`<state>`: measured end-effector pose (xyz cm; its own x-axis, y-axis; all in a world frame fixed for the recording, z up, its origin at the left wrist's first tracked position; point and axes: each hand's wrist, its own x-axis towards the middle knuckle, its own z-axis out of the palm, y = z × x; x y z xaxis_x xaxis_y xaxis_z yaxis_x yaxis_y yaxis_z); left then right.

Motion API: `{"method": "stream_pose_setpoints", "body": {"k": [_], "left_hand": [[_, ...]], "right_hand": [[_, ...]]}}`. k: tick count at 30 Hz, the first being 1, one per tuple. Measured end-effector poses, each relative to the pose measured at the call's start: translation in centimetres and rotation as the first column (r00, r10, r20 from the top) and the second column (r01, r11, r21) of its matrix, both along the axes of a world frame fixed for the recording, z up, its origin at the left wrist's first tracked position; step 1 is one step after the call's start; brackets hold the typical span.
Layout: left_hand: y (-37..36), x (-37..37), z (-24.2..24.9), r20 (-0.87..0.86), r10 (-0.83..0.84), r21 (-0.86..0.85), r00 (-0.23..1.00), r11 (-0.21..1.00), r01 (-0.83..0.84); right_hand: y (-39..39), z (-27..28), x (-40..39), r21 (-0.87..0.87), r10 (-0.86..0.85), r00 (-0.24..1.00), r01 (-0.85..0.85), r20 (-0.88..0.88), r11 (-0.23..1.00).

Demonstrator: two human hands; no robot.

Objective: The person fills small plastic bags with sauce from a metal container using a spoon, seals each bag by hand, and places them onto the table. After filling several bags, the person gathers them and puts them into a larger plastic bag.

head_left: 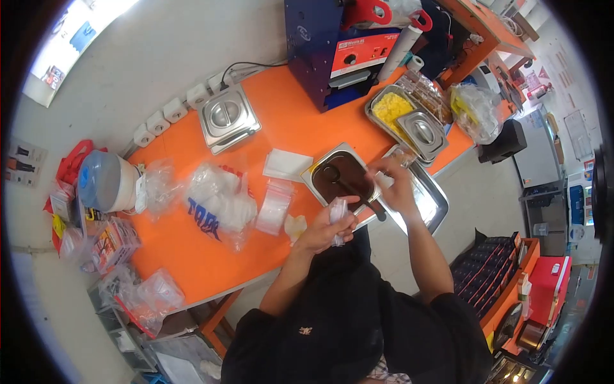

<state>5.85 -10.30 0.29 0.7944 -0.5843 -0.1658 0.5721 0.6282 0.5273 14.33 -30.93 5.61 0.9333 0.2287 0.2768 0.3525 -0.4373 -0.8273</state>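
My left hand (326, 227) is closed around a small clear plastic bag (337, 214) at the front edge of the orange counter (192, 249). My right hand (393, 182) grips the dark handle of a ladle (358, 195) whose bowl reaches into a steel pan of dark brown sauce (342, 176). The bag sits just below and left of the pan. Both forearms come up from my black top at the bottom of the view.
Next to the sauce pan lie a shiny empty tray (428, 201), a pan of yellow corn (391, 107) with a lidded pan (422, 131), small zip bags (275, 206), a big bag of cups (217, 201), a lidded steel box (227, 117) and a blue sealing machine (339, 45).
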Motion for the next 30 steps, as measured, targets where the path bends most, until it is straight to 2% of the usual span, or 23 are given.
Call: {"method": "stream_pose_setpoints", "body": {"k": [2,4,5,7,9,10,11,12,13,14,16,18,19,22,23,24,26,27,28,29,30], "left_hand": [[-0.4,0.1,0.1,0.013,-0.023,0.040,1.000,0.999,0.023],[-0.7,-0.3,-0.2,0.040,0.000,0.007,0.999,1.000,0.000],[-0.6,-0.4,0.6,0.095,0.010,0.059,0.995,0.998,-0.016],[-0.4,-0.5,0.5,0.163,0.037,0.118,0.986,0.991,-0.057],[0.3,-0.5,-1.4,0.342,-0.126,0.214,0.931,0.975,0.054],[-0.5,-0.5,-1.1,0.555,-0.048,0.257,0.830,0.959,-0.116],[-1.1,-1.4,-2.3,0.390,-0.047,0.225,0.919,0.973,-0.046],[-2.2,-0.2,-7.6,0.777,-0.083,0.334,0.624,0.894,-0.298],[0.0,-1.4,0.7,0.267,-0.072,0.376,0.961,0.926,-0.035],[-2.5,0.3,-10.3,0.363,0.042,0.236,0.931,0.962,-0.135],[-1.8,-0.6,-4.7,0.625,0.226,0.329,0.747,0.792,-0.515],[0.8,-1.8,4.6,0.539,-0.045,0.601,0.841,0.720,-0.347],[0.8,-1.7,4.5,0.563,-0.108,0.655,0.820,0.663,-0.363],[1.3,-1.8,5.3,0.549,-0.145,0.701,0.823,0.616,-0.359],[1.5,-1.9,4.2,0.612,-0.125,0.679,0.781,0.590,-0.437],[2.2,-2.1,5.5,0.619,-0.118,0.679,0.776,0.578,-0.454],[2.5,-2.7,7.8,0.567,-0.154,0.752,0.809,0.497,-0.433],[2.1,-2.0,3.6,0.656,-0.101,0.617,0.748,0.643,-0.454],[1.1,-1.9,1.5,0.657,-0.098,0.612,0.748,0.648,-0.453],[0.3,-2.0,0.8,0.739,-0.063,0.564,0.671,0.604,-0.563],[-0.1,-2.1,0.0,0.811,-0.036,0.502,0.584,0.554,-0.664]], "right_hand": [[2.4,2.5,-2.1,-0.086,0.325,0.945,-0.328,-0.040,0.941],[2.6,2.0,-2.7,-0.086,0.366,0.917,-0.382,-0.157,0.920],[2.8,1.8,-3.1,-0.083,0.374,0.915,-0.389,-0.154,0.917],[3.4,1.5,-3.9,0.013,0.333,0.938,-0.336,0.096,0.942],[3.9,0.8,-5.1,0.296,0.221,0.973,-0.231,0.068,0.927],[3.6,0.6,-4.7,0.379,0.201,0.970,-0.238,0.136,0.894],[2.9,0.3,-4.9,0.373,0.099,0.991,-0.125,0.088,0.919],[1.9,1.3,-5.1,0.206,0.016,1.000,-0.017,0.007,0.978],[1.9,3.7,-4.7,0.071,0.050,0.993,-0.057,0.103,0.996],[2.0,4.8,-4.6,-0.032,0.036,0.976,-0.030,0.213,0.999],[1.3,5.3,-4.5,-0.107,0.172,0.963,-0.152,0.207,0.983],[1.2,5.1,-4.9,-0.193,0.272,0.949,-0.241,0.158,0.951],[1.1,4.9,-5.1,-0.196,0.289,0.942,-0.255,0.170,0.947],[2.3,4.6,-5.5,-0.262,0.387,0.906,-0.337,0.170,0.904],[3.3,5.4,-6.6,-0.317,0.222,0.931,-0.125,0.290,0.940],[4.0,5.7,-7.3,-0.342,0.056,0.908,0.099,0.415,0.934],[4.0,5.2,-8.2,-0.297,0.022,0.909,0.113,0.415,0.948],[3.9,5.0,-8.9,-0.381,0.081,0.975,0.003,0.206,0.925],[3.6,4.6,-9.6,-0.438,0.120,0.993,-0.117,-0.022,0.891],[3.5,4.2,-9.8,-0.484,0.216,0.976,-0.208,-0.040,0.850],[3.3,4.2,-10.0,-0.487,0.211,0.977,-0.205,-0.043,0.849]]}}
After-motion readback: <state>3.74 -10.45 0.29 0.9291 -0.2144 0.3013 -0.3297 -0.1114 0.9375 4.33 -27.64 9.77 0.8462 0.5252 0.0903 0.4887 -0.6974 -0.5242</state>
